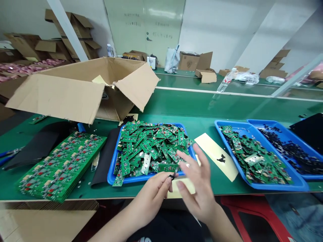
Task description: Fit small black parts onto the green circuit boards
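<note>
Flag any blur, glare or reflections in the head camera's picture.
Head view: the right hand looks smeared, likely motion blur; head view: the door shows a glare streak near its top, its writing too soft to read; head view: the water bottle mirrors faintly in the green bench.

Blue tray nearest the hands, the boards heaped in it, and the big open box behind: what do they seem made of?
Blue tray: likely moulded plastic; even colour, smooth, slightly shiny rim.
Boards: probably rigid circuit-board laminate; thin, flat, green faces carrying small components.
Open box: matte brown cardboard, apparently corrugated, going by its stiff, creased flaps.
</note>
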`<state>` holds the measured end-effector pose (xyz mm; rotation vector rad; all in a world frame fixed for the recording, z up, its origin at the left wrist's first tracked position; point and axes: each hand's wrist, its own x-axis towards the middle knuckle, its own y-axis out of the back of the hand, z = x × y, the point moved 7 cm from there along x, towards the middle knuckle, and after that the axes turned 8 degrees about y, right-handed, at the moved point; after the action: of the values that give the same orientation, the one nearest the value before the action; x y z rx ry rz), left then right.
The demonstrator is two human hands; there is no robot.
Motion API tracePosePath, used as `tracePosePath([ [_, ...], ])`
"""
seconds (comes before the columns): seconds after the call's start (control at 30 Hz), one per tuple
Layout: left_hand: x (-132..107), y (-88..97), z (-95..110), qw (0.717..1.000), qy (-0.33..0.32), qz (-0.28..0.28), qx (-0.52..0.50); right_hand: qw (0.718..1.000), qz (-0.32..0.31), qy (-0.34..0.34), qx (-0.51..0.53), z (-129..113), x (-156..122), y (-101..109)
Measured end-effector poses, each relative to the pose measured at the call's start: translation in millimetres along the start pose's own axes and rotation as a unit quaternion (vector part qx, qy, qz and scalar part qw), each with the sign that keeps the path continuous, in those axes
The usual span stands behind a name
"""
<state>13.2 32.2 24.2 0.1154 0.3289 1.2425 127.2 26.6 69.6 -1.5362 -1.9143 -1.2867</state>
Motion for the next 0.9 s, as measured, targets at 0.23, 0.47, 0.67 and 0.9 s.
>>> tracePosePath([
  [0.23, -12, 17.3, 19, 0.98, -0.146, 0.072, 0.118, 0.907, 0.145, -0.29, 0.268, 47, -22, 8],
  [0.47, -22, 26.3, 28, 0.878, -0.338, 0.189, 0.28, 0.721, 0.029, -0.451, 0.525, 32, -33, -42],
  [0.67, -33, 28.2, 36, 0.826, -0.403, 0.236, 0.318, 0.734, 0.063, -0.424, 0.527, 21, -24, -35],
  [0.9, -28, 40.3, 36, 0.887, -0.304, 0.245, 0.246, 0.734, 0.066, -0.451, 0.503, 22, -30, -39],
])
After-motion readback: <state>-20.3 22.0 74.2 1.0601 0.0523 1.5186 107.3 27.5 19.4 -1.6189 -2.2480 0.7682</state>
